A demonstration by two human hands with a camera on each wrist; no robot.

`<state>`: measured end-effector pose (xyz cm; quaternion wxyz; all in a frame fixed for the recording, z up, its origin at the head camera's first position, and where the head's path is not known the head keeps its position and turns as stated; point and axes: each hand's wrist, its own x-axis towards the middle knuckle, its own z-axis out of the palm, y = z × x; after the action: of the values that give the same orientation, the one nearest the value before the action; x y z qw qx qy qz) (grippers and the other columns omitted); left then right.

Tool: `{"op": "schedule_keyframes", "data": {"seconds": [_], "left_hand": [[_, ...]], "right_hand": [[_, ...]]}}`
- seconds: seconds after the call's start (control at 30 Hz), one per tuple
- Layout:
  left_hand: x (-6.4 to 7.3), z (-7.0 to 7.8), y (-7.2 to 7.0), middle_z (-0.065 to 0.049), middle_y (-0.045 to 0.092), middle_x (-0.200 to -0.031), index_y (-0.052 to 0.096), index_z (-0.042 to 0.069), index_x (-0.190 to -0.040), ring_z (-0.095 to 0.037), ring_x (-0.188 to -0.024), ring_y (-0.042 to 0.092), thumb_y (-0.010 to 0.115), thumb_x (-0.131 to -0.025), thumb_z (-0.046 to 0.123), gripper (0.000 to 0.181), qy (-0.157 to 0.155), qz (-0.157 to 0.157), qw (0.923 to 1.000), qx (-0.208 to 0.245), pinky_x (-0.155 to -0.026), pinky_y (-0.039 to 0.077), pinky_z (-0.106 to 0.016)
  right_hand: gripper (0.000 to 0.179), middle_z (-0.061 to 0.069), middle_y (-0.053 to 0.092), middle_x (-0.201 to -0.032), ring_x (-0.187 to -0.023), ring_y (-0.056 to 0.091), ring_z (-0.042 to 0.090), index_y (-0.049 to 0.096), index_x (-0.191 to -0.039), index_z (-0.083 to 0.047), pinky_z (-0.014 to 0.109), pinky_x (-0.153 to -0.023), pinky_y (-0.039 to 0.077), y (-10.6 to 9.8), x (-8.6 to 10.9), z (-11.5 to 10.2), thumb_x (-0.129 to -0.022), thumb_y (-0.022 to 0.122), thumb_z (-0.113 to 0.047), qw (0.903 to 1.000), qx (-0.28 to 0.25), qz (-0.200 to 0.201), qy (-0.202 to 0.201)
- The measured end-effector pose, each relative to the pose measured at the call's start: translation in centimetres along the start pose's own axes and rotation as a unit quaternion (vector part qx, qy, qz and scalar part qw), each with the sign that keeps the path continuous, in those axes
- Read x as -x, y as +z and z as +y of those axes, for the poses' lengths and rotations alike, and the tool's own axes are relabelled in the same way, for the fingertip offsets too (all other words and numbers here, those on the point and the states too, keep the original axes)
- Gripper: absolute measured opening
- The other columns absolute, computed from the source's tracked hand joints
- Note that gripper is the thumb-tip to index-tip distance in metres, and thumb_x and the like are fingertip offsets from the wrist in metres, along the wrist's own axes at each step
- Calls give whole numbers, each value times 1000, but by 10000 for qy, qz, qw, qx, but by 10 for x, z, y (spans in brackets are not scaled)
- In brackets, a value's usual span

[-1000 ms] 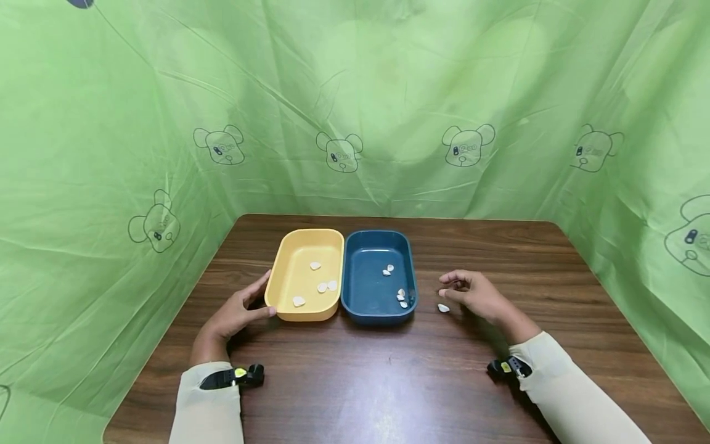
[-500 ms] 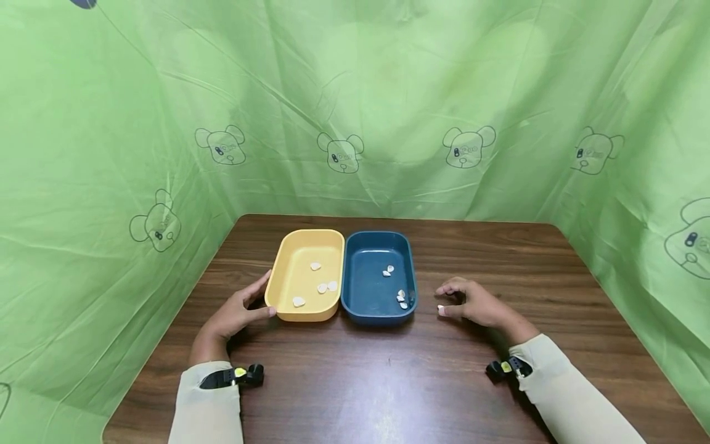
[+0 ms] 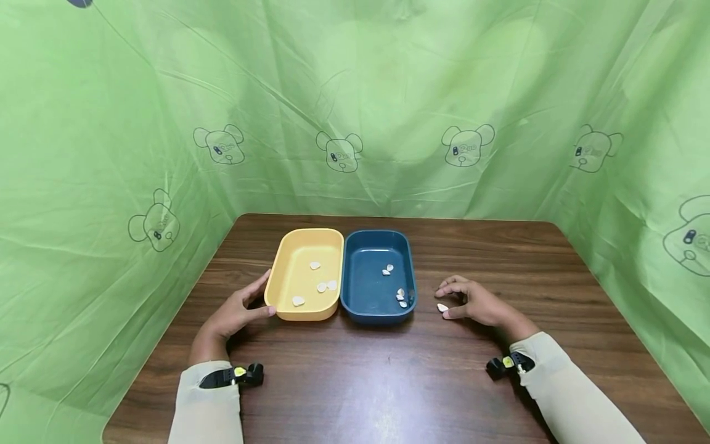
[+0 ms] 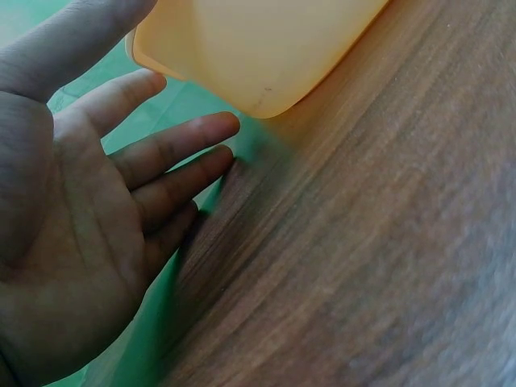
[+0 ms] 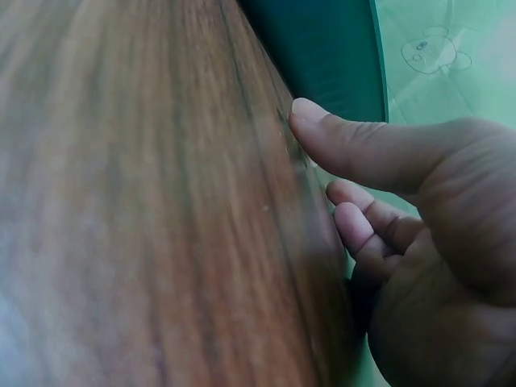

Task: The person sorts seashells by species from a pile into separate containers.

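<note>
My left hand (image 3: 235, 317) rests at the left side of the yellow tray (image 3: 270, 295), thumb at its near corner and the other fingers along the wall. Seen from the left wrist, its fingers (image 4: 181, 145) are fairly straight and spread. A small white piece, shell-like in shape (image 3: 442, 308), lies on the table right of the blue tray (image 3: 379, 319). Close over it is my right hand (image 3: 477, 303), thumb tip right at its edge and index finger a little beyond. In the right wrist view the thumb (image 5: 363, 149) stands apart from the bent fingers, and the piece is mostly hidden.
Several similar white pieces lie in each tray, such as one white piece (image 3: 298, 301) in the yellow and another white piece (image 3: 386, 272) in the blue. The trays stand side by side on the wooden table (image 3: 333, 370). Green cloth (image 3: 388, 92) hangs around it.
My right hand has lowered toward the small white piece, and its thumb, which covered most of the piece half a second ago, now sits just beside it. The left hand has stayed put.
</note>
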<state>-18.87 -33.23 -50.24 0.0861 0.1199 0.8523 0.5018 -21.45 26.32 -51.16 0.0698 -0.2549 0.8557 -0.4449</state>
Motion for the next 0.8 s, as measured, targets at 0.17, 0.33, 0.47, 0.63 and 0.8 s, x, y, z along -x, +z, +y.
{"op": "schedule_keyframes", "data": {"seconds": [0.17,0.33,0.47,0.63,0.8], "left_hand": [[0,0,0,-20,42,-174,26,24,-175,-43,-162,35,83,-99,20,96,24,4,9999,-101,-127,26,-67],[0,1,-1,-20,41,-174,26,24,-176,-43,-163,34,83,-99,20,96,21,-30,10000,-82,-127,25,-68],[0,1,-1,-21,41,-174,26,24,-175,-44,-162,34,83,-99,21,96,11,-30,10000,-90,-127,26,-68],[0,1,-1,-21,41,-174,26,25,-175,-44,-162,34,84,-98,22,97,-22,-18,10000,-75,-128,26,-69],[0,2,-1,-23,39,-174,25,23,-176,-46,-163,33,84,-98,21,98,-19,-32,10000,-6,-128,26,-71]], "right_hand": [[41,22,65,-134,-124,59,21,82,-120,-2,16,-104,42,0,0,3,-81,94,-4,10000,-30,-29,16],[35,22,63,-132,-122,57,19,83,-115,-3,17,-102,42,0,1,3,-82,93,-3,10000,15,-15,-96],[30,22,63,-131,-122,57,24,84,-110,-5,17,-102,41,0,1,2,-82,93,-4,9999,23,-34,-149],[27,23,62,-132,-122,57,27,84,-110,-5,17,-102,41,-1,1,-1,-84,93,-6,9998,42,-94,-150],[25,23,62,-132,-122,57,26,84,-111,-4,19,-100,43,-2,1,-3,-87,91,-6,9997,94,-147,-163]]}}
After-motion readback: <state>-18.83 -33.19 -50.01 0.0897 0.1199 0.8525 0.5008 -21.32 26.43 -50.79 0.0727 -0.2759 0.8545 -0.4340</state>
